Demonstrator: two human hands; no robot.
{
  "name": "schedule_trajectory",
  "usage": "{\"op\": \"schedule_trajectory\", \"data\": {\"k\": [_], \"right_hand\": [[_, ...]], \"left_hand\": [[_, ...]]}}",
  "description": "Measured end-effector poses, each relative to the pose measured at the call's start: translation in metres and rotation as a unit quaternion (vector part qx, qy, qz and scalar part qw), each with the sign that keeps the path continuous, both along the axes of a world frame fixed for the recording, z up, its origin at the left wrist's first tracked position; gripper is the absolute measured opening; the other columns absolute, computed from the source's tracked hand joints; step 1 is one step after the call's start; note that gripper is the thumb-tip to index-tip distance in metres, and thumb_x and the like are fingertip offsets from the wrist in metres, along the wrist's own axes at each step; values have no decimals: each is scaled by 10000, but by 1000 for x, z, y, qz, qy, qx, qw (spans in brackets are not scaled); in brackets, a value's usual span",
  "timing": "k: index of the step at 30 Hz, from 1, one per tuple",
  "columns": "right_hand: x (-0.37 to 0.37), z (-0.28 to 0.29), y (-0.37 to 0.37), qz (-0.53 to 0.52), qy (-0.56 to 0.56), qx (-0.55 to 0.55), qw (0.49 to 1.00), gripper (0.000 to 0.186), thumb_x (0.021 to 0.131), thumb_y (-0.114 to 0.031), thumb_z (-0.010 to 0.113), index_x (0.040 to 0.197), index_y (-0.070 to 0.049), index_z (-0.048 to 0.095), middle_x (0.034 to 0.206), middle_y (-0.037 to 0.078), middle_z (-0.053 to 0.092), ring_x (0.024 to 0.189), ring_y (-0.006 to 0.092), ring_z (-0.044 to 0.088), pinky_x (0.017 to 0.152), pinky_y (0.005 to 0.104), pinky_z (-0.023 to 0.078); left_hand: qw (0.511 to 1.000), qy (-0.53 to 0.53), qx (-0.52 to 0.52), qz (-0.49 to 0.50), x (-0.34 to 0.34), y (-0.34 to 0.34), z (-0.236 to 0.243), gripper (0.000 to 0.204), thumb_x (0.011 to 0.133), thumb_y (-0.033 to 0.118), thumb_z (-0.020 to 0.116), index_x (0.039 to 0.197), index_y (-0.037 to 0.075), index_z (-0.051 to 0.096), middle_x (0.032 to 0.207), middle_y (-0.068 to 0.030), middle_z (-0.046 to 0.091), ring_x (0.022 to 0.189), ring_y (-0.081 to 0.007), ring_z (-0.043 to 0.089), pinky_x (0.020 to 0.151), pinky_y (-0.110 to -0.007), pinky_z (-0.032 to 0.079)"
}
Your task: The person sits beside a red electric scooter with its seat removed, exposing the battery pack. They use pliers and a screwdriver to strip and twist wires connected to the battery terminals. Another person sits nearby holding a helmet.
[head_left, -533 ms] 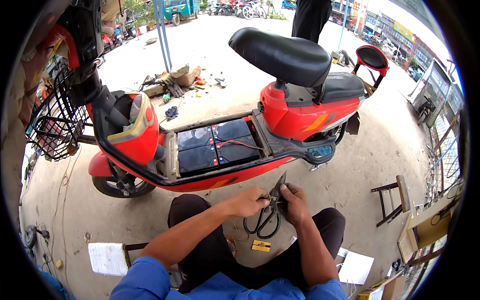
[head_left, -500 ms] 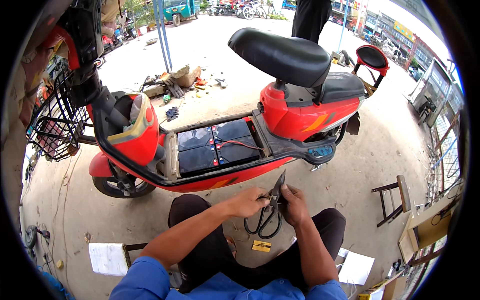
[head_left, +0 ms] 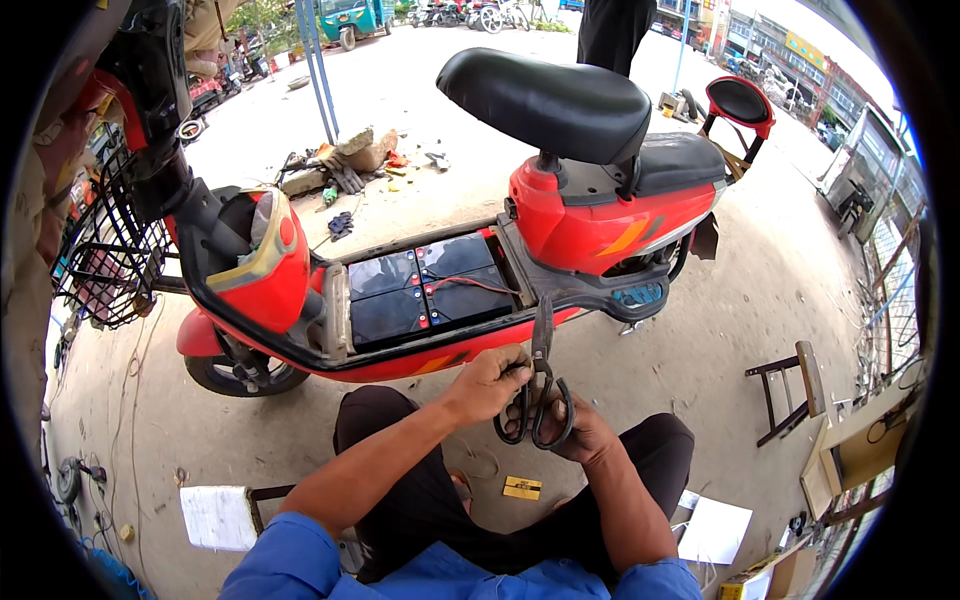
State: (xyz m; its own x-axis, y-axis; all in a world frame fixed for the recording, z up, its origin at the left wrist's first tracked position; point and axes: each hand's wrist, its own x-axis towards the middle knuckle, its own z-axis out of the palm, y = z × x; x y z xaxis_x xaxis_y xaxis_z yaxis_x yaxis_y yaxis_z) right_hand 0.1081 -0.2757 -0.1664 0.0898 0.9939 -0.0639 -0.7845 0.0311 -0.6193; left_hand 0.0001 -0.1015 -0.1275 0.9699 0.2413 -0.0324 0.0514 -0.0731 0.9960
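Observation:
Between my hands, black-handled scissors (head_left: 541,352) stand with their blades pointing away from me, toward the scooter. My right hand (head_left: 588,430) is wrapped round the looped handles from behind and the right. Left of the pivot, my left hand (head_left: 488,382) is closed in a pinch, its fingertips close by the scissors. What it pinches is too small to make out. Just ahead stands a red electric scooter (head_left: 600,225). In its opened footboard lies a block of black batteries (head_left: 385,300) with red and blue terminals, and a red wire (head_left: 465,282) runs across them.
A small yellow card (head_left: 522,487) lies on the ground between my feet. Left is a white-topped stool (head_left: 218,518); right are white paper (head_left: 715,532) and a small wooden stool (head_left: 808,380). Beyond the scooter lie rubble (head_left: 365,152) and a dark glove (head_left: 341,225). A person (head_left: 612,35) stands behind it.
The scissors have turned more upright, their blades rising toward the footboard edge. My right hand has shifted from beside the blades down to the handles. My left hand has moved slightly forward.

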Motion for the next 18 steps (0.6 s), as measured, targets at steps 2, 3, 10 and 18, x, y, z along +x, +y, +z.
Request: {"op": "schedule_trajectory", "data": {"k": [2,3,10,18], "right_hand": [[-3,1,2,-18,-27,-6,999,550,830,-287,804,1224,17,570,1052,122,663,981,242,647,867,366,522],[-6,3,2,-39,-52,-27,998,511,816,-259,815,1182,10,583,1001,101,657,925,221,643,826,352,520],[2,24,2,-188,-341,-76,918,256,793,-59,773,985,-19,608,808,17,614,721,130,594,681,284,504],[10,20,-3,-283,-392,-112,868,446,789,-123,793,1144,0,553,898,4,546,830,102,540,757,265,463]], "left_hand": [[1000,0,4,-21,1,1,-5,119,1018,76,542,1029,-6,627,895,6,612,865,-63,534,782,-270,458],[1000,-11,18,-20,1,0,-5,122,1018,84,541,1035,-4,624,894,1,606,860,-70,534,784,-277,459],[992,-82,60,78,-3,14,-7,139,1037,151,514,1023,26,573,857,-9,548,796,-97,498,731,-281,435],[992,-85,-13,90,-6,5,4,210,1047,204,514,1020,13,598,789,37,495,706,-43,409,631,-239,364]]}}
